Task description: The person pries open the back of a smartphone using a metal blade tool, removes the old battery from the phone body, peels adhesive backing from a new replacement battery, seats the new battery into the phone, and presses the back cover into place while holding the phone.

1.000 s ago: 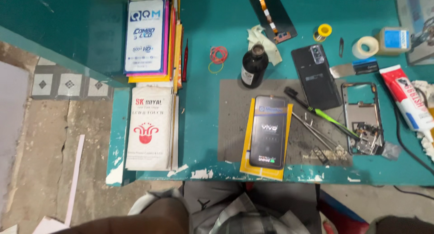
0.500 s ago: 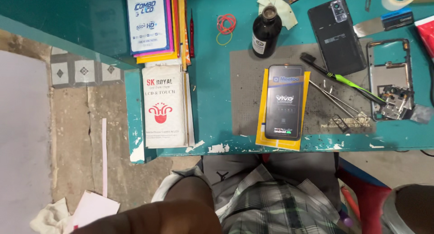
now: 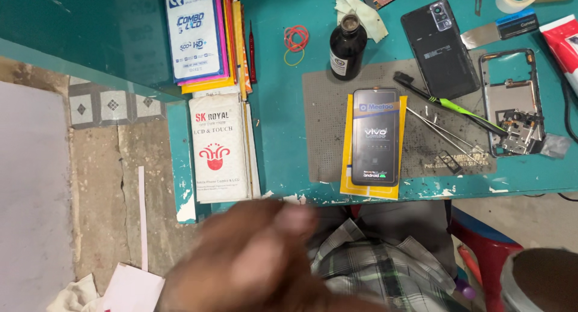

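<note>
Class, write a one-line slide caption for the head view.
Blurred hand below a teal workbench holding a new phone screen, brown bottle and stripped phone frame.

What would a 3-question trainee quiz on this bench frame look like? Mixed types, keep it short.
1. True or false: the phone screen lies on a yellow sheet.
2. What touches the green-handled brush tip? A) phone frame B) dark bottle C) rubber bands
3. Is the blurred hand holding anything?

Key
1. True.
2. A, or very nearly; its tip reaches the frame's edge.
3. Cannot tell; it is motion-blurred, below the teal table edge.
</note>
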Motion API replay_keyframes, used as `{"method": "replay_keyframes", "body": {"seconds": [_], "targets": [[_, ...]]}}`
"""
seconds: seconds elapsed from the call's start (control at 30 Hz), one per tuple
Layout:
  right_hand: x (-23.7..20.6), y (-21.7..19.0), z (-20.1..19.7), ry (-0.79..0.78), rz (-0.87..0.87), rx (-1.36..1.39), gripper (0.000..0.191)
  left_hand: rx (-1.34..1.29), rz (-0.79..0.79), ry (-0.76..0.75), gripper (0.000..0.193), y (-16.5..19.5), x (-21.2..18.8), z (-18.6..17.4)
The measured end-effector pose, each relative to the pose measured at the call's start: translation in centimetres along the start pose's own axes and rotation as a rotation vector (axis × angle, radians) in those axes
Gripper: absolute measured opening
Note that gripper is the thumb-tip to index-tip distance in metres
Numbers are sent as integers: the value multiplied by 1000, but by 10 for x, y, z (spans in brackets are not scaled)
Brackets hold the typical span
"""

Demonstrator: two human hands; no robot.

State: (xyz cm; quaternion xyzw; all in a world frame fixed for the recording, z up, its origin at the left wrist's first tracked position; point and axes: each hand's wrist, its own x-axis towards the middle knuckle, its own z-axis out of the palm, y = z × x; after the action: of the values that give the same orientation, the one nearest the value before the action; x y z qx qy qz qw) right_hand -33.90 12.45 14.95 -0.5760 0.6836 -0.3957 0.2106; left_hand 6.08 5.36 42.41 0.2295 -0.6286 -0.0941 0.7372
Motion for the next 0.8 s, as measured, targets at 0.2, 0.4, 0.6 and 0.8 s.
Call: {"method": "replay_keyframes", "body": {"seconds": [0.2, 0.4, 0.6, 0.8], "targets": [[83, -166, 14, -136, 28, 566, 38, 319, -677, -336, 65, -37, -53, 26], [92, -197, 69, -391, 96, 532, 36, 438, -787, -498, 94, -61, -118, 31], [93, -184, 74, -455, 170, 449, 41, 498, -763, -542, 92, -72, -137, 32], [112, -186, 73, -520, 281, 457, 48, 508, -719, -498, 86, -74, -138, 32]]}}
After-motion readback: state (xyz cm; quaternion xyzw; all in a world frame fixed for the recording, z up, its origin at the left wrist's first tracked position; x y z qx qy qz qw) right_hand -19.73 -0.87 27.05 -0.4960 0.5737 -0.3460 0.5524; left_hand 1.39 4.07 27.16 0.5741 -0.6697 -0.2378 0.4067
